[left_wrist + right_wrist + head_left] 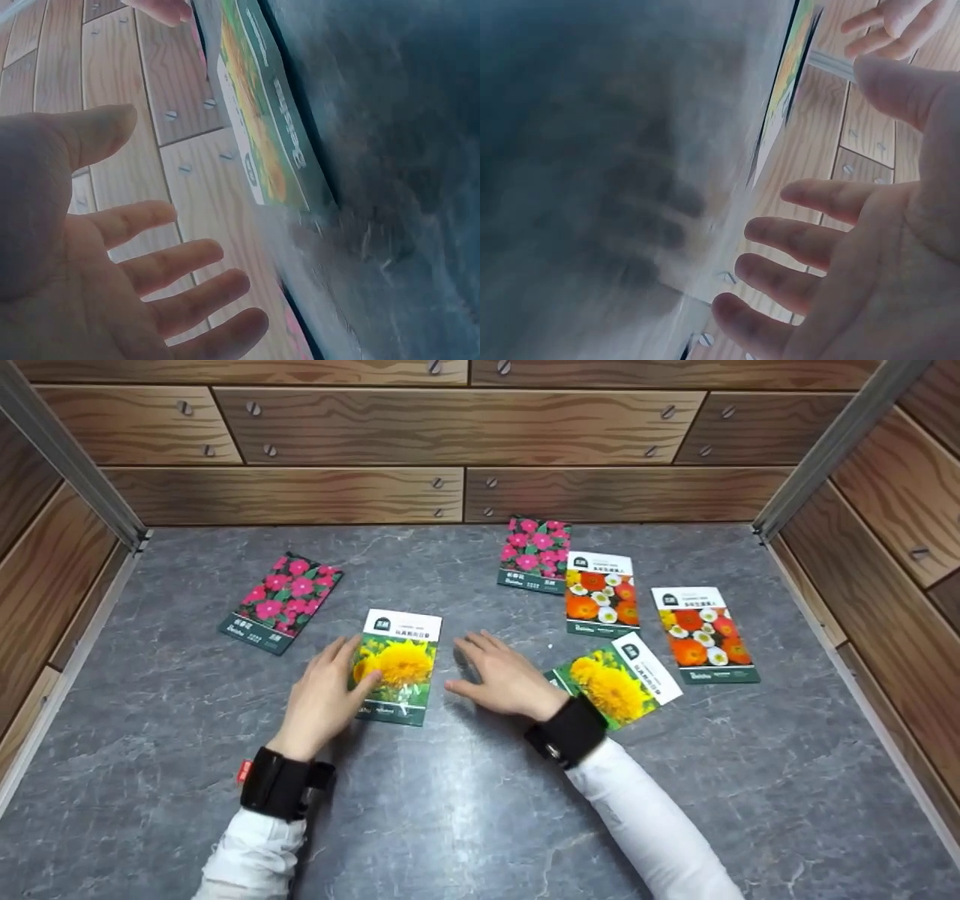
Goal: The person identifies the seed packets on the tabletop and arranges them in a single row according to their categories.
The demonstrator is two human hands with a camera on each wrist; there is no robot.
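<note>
Grey and marbled, the desk [465, 825] in the head view carries six flower packets. The left hand [322, 697] lies over the left edge of the near yellow packet [403, 667], its grip wide, thumb apart from the fingers; contact cannot be told from here. The right hand [510, 679] is just right of that packet, its grip wide too, holding nothing. Under its wristband [568, 730] lies part of the tilted yellow packet [611, 682]. Behind are the right pink packet [534, 551] and, overlapping its corner, the inner orange packet [601, 594]; the outer orange packet [705, 635] is further right. The left pink packet [282, 596] lies askew beyond the left hand. The labels bear Chinese characters, a dark badge and a Latin brand word that seems to read "Beisha"; the finer print is too small.

In the left wrist view, the left thumb stands well away from four spread fingers, the palm bare. Past them, the near yellow packet shows at a slant, the brand word running sideways along its green band.

In the right wrist view, the right thumb and fingers are likewise spread, the palm bare. A packet appears nearly edge-on, its print unreadable.
</note>
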